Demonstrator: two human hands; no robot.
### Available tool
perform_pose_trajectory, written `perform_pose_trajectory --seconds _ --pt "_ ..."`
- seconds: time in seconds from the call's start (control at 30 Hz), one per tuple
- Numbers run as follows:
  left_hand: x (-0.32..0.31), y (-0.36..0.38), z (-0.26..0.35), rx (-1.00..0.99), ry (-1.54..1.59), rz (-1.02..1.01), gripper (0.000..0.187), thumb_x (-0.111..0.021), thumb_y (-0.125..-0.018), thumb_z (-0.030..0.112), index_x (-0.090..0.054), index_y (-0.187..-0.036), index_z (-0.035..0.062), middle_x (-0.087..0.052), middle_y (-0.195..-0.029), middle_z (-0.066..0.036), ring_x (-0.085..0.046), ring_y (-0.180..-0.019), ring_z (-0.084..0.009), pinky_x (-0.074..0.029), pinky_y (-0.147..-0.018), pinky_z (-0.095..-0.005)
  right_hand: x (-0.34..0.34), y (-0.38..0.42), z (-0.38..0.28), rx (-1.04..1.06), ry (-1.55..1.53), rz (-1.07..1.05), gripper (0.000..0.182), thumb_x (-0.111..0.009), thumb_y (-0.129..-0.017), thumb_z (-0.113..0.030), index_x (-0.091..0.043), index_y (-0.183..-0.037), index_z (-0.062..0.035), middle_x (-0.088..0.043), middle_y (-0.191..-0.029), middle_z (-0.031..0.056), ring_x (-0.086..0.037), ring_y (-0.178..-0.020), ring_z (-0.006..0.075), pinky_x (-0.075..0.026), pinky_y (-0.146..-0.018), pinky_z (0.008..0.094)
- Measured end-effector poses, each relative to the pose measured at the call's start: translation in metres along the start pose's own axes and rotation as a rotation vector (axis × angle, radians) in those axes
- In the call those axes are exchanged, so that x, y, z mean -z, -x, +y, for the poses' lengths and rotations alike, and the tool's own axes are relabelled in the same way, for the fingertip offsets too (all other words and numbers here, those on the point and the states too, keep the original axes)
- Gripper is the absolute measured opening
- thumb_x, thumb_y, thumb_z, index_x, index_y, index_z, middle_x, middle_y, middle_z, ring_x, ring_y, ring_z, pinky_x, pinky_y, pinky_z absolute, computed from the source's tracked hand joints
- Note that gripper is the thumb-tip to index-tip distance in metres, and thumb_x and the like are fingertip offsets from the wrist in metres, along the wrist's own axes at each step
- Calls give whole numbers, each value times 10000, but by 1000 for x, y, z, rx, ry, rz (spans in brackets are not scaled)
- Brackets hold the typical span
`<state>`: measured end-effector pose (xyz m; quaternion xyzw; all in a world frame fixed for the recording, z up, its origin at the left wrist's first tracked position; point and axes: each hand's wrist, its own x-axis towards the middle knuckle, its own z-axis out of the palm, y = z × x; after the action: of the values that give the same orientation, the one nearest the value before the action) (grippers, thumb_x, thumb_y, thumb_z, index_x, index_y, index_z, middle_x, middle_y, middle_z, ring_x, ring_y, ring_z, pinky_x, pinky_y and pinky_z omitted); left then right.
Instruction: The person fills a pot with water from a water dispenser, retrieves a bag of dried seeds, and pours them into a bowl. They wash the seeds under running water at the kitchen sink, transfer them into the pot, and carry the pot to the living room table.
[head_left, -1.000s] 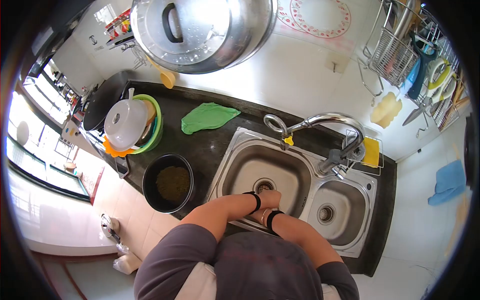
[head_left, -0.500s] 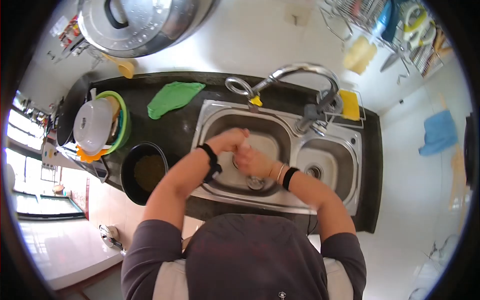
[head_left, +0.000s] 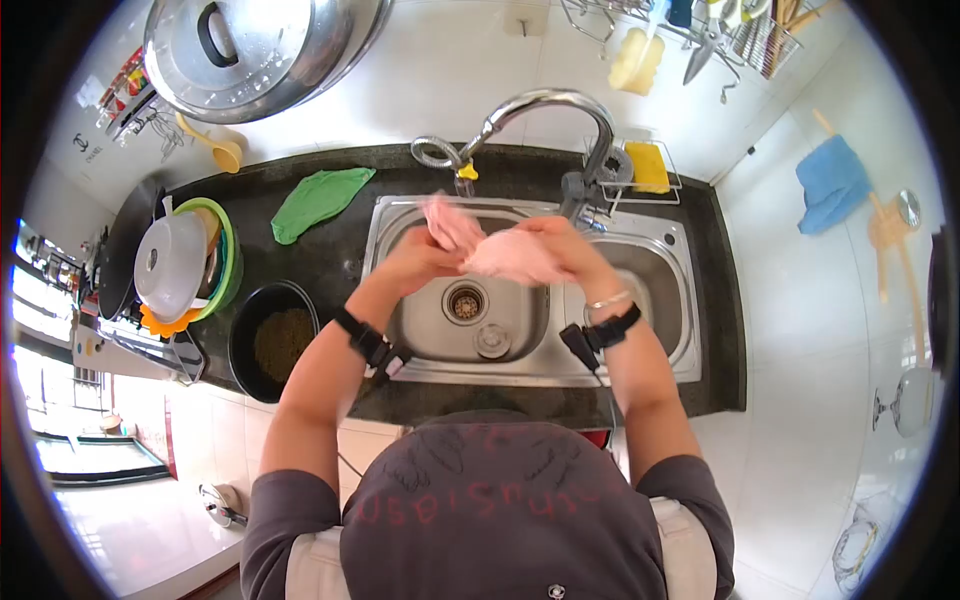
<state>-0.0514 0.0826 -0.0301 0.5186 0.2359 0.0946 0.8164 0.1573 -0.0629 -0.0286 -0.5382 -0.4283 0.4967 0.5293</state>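
Left hand [head_left: 422, 262], right hand [head_left: 562, 250] closed on pink cloth [head_left: 515, 256].

From here I see brushed, smooth metal on the sink [head_left: 520, 362], glossy chrome on the tap [head_left: 545, 97], and a shiny metal lid [head_left: 240, 50] beaded with droplets. The desk [head_left: 390, 405] looks dark and smooth. The pink [head_left: 515, 257], green [head_left: 318, 203] and blue [head_left: 832, 185] cloths are soft and matt.
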Motion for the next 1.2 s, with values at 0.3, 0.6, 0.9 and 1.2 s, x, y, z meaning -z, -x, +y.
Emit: perform_pose_trajectory --seconds 0.3,0.6,0.9,1.2 --pt "-4 18 9 -202 184 -22 353 -539 -801 -16 -454 -1138 42 -559 -1077 -94 -572 -977 -217 -487 -838 -363 -31 13 -20 546 1068 189 439 -686 -777 -257 -564 -1084 33 -631 -1048 131 -594 -889 181 -468 -821 293" --pt "27 62 62 -598 -960 539 244 -502 -815 -20 -504 -1053 35 -600 -766 -19 -504 -581 -70 -395 -493 -227 -24 2 -19 334 373 275 191 -649 -766 -57 -581 -940 -18 -591 -891 1 -533 -815 85 -452 -709 254" --pt "-74 139 78 -286 -261 -519 412 -541 -894 385 -534 -1036 -2 -635 -802 -133 -638 -650 -166 -474 -472 -242 -100 5 24 435 -430 113 107 -507 -845 -96 -461 -748 -99 -442 -685 11 -474 -709 140 -392 -614 272" --pt "-31 37 -47 -373 431 276 227 -495 -936 254 -521 -795 78 -430 -587 17 -396 -474 -90 -339 -413 -247 -189 -6 29 35 -1199 -136 275 -469 -881 -291 -552 -810 -39 -557 -743 89 -539 -657 212 -470 -618 318"
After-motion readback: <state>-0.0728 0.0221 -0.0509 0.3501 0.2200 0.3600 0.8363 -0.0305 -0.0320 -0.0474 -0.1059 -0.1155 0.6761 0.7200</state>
